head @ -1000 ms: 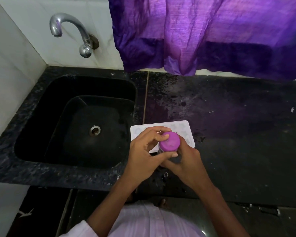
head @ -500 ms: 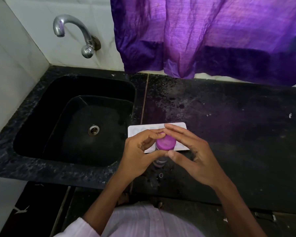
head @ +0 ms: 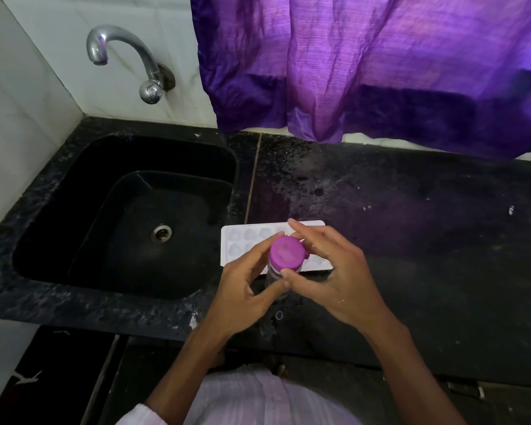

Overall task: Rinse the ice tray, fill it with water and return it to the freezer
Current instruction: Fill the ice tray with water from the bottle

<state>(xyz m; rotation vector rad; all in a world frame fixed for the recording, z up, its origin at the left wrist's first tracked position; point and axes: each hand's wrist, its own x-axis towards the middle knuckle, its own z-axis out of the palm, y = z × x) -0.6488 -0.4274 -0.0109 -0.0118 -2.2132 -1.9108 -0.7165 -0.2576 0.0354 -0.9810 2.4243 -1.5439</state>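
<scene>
Chiefly one view on file: head.

- Ice tray (head: pixel 242 240): white, lying flat on the dark surface (head: pixel 426 256), just beside the sink (head: pixel 59 216) on its right. Long axis runs left to right. Its middle and near edge are hidden behind the hands.
- Bottle (head: pixel 275 276): clear, upright, magenta cap (head: pixel 287 252) on, at the tray's near edge. The tray therefore lies directly beyond and below the grip. Whether the base rests on the surface cannot be told.
- Left hand (head: pixel 246 289): narrow grip, thumb and fingers curled round the bottle's body under the cap.
- Right hand (head: pixel 334 274): fingers arched about the cap, thumb at its near side. Whether they pinch it cannot be told.
- Nearness: both hands about equally close to the tray.
- Judgement: the cap likely comes off first, then the bottle tips away from the body, across the tray's short axis.
- Surroundings: tap (head: pixel 120 56) well apart, far left. Purple curtain (head: pixel 365 72) hangs over the back edge.
- Obstructions: none between bottle and tray.
</scene>
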